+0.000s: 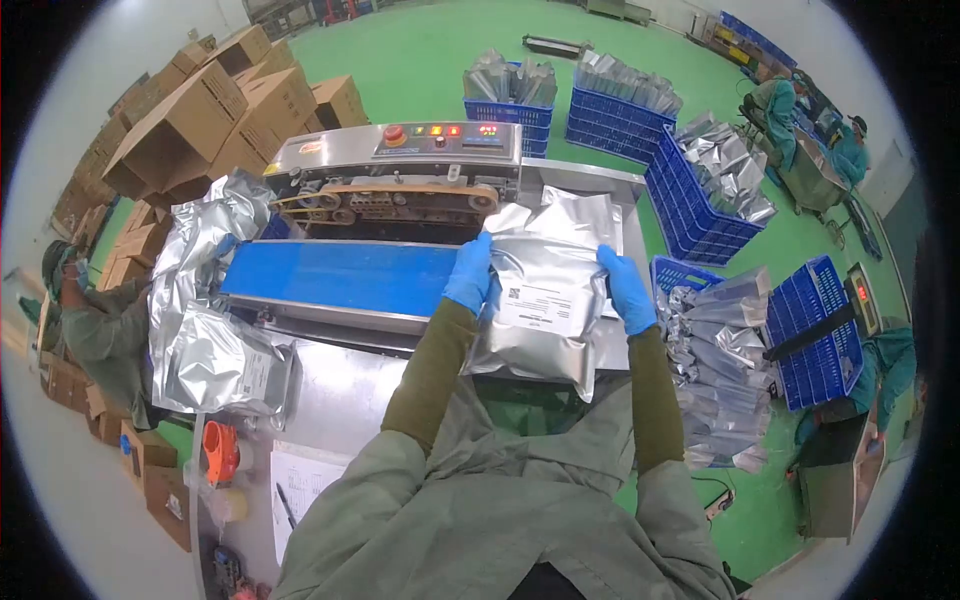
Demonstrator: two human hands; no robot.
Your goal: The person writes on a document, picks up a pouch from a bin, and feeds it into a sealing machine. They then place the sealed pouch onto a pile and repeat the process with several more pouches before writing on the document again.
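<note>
A silver foil pouch (545,310) with a white printed label is held between my two blue-gloved hands, at the right end of the sealing machine (400,150). My left hand (470,273) grips its upper left edge, close to the end of the blue conveyor belt (340,275). On the upper right edge, my right hand (627,290) is closed on the same pouch. Another silver pouch (590,210) lies behind it on the metal surface. Filled pouches (225,365) are heaped at the belt's left end.
Blue crates (700,220) of silver pouches stand behind and to the right. Cardboard boxes (180,130) are stacked at the left. A co-worker (110,330) is at the far left; others are at the right. Papers (300,480), a pen and an orange tape dispenser (220,452) lie front left.
</note>
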